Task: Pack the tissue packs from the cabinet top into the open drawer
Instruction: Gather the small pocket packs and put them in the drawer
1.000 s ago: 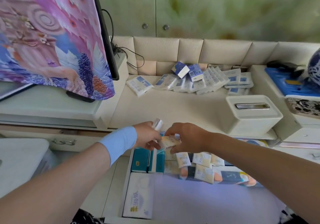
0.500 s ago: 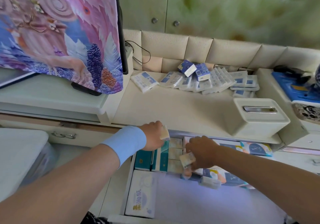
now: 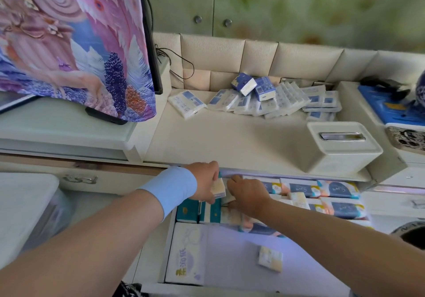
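A heap of blue-and-white tissue packs [image 3: 262, 100] lies at the back of the cream cabinet top [image 3: 230, 140]. Below its front edge the open drawer [image 3: 230, 257] holds teal packs [image 3: 187, 211] at the left, dark blue packs [image 3: 340, 207] at the right and a large white pack [image 3: 186, 253] in front. My left hand [image 3: 204, 181], with a light blue wristband, is shut on a small pale yellow tissue pack [image 3: 219, 188] at the drawer's back left. My right hand [image 3: 248, 196] touches the packs right beside it; what its fingers hold is hidden. One small pale pack [image 3: 270, 258] lies loose on the drawer floor.
A white tissue box [image 3: 342, 147] stands on the cabinet top at the right front. A TV draped in a purple patterned cloth [image 3: 69, 39] stands on the raised left section. A closed drawer with a metal handle [image 3: 80, 179] is at the left. Blue items [image 3: 386, 108] sit at the far right.
Both hands have dropped from above the drawer to its back left corner and come together. A small pale pack now lies loose on the drawer floor.
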Available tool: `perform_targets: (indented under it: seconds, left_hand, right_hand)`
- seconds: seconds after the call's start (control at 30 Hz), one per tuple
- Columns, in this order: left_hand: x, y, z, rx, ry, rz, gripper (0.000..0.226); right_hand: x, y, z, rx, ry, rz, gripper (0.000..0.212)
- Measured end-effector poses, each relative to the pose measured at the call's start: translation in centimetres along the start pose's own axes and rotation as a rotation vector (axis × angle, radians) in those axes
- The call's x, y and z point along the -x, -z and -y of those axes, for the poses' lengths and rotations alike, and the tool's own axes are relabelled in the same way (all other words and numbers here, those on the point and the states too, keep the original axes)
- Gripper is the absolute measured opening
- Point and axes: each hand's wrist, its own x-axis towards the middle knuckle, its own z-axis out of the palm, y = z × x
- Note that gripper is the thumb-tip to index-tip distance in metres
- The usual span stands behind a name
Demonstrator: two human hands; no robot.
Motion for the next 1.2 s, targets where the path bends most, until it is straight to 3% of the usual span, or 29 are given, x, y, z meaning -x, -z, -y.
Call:
perform_targets:
  seconds: [0.23, 0.37, 0.47, 0.63, 0.8, 1.0, 1.1, 1.2]
  left_hand:
    - [-1.4, -3.7, -1.0, -0.057, -0.071, 0.048, 0.032]
    - [-2.9, -6.4, -1.3, -0.028, -0.103, -0.009, 0.031]
    - [-4.0, -7.8, -2.1, -0.064, -0.174, -0.058, 0.029]
    - [-5.1, -9.7, -4.1, -0.182, -0.236, -0.148, 0.021]
    - [-6.1, -10.9, -5.2, -0.479, -0.177, -0.160, 0.028]
    - [-7.3, -10.7, -4.7, -0.428, -0.095, -0.197, 0.027]
    - [-7.3, -8.5, -5.1, -0.241, -0.064, -0.244, 0.020]
    - [-7.1, -5.6, -5.3, 0.495, 0.110, -0.228, 0.019]
  right_hand:
    - [0.5, 0.1, -0.8, -0.120, -0.011, 0.082, 0.044]
    - [0.9, 2.7, -2.8, -0.230, 0.001, 0.004, 0.029]
    - [1.9, 3.8, -4.8, -0.249, -0.038, 0.057, 0.024]
    - [4.5, 3.3, -6.5, -0.189, 0.085, 0.260, 0.049]
    - [6.0, 1.4, -6.4, 0.003, 0.208, 0.250, 0.072]
    - [6.4, 0.1, -6.4, 0.016, 0.196, 0.128, 0.055]
    - [6.0, 0.8, -6.7, -0.192, 0.088, 0.152, 0.052]
    - [5.1, 2.3, -6.7, -0.379, 0.030, 0.070, 0.060]
